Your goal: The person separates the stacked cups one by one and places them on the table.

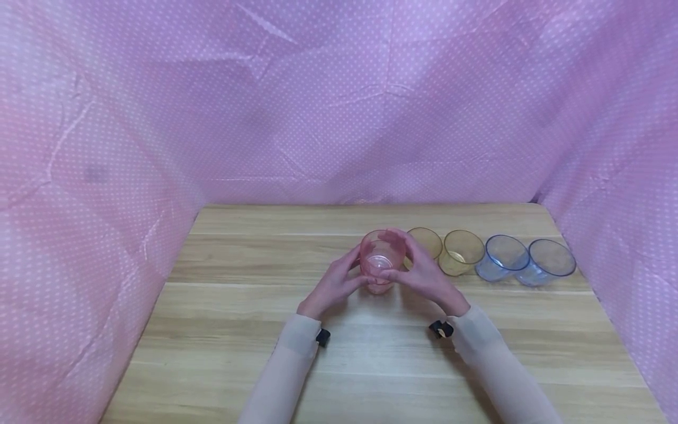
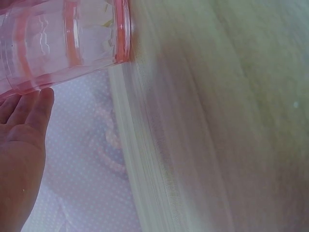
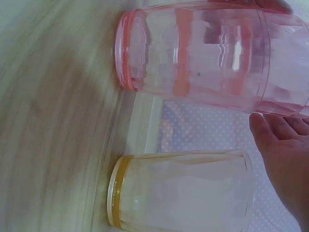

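A stack of nested see-through pink cups (image 1: pixel 379 259) stands upright near the middle of the table, its bands showing in both wrist views (image 3: pixel 203 53). My left hand (image 1: pixel 336 281) grips the stack from the left, with the thumb along the near side. From the right, my right hand (image 1: pixel 425 275) holds it too, fingers round the far side and thumb in front. The stack's base is right at the tabletop. Just beyond my right hand stands a yellow cup (image 1: pixel 428 240), partly hidden by that hand.
To the right, in a row with the first yellow cup, are another yellow cup (image 1: pixel 459 259) and two blue cups (image 1: pixel 495 268) (image 1: pixel 535 274). The wooden table (image 1: pixel 222 330) is bounded by pink dotted cloth (image 1: pixel 296 118) at the back and sides.
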Motion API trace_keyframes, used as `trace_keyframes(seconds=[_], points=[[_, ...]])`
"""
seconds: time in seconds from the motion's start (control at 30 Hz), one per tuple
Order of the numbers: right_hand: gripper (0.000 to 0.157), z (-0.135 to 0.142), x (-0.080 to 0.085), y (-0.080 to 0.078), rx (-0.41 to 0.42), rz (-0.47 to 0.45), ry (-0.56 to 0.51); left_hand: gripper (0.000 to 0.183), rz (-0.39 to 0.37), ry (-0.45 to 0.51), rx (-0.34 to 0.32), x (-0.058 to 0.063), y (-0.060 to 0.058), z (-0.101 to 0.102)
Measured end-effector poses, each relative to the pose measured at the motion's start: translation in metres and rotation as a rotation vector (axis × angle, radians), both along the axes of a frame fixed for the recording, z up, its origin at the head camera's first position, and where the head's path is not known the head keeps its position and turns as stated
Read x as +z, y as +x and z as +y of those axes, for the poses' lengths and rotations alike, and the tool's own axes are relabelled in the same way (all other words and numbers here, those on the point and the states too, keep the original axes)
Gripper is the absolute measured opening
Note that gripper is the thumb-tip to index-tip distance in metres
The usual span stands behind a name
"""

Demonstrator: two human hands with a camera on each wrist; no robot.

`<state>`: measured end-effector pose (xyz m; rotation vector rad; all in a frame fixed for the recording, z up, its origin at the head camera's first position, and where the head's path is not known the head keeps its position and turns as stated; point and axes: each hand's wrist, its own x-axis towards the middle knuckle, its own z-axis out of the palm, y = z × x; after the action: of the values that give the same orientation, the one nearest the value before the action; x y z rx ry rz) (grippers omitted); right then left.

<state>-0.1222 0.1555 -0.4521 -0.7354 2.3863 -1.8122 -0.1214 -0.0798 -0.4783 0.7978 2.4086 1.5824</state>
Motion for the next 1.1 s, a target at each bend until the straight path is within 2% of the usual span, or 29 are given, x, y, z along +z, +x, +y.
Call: trace_keyframes(seconds=[0.33, 0.6, 0.8, 1.1], points=[[0.087, 0.0, 0.001, 0.003, -0.015, 0.028, -0.032, 0.08, -0.047, -0.013, 0.023, 0.0, 0.004, 0.001], [0.089, 0.0, 0.005, 0.006, -0.02, 0.101, -0.096, 0.082, -0.081, -0.011, 0.029, 0.001, 0.005, 0.001], [0.092, -0.001, 0.013, 0.009, -0.035, 0.115, -0.134, 0.08, -0.102, -0.011, 0.026, 0.002, 0.005, -0.001], [0.092, 0.004, 0.028, 0.015, -0.07, 0.159, -0.23, 0.078, -0.084, 0.038, 0.003, 0.002, 0.001, -0.001]])
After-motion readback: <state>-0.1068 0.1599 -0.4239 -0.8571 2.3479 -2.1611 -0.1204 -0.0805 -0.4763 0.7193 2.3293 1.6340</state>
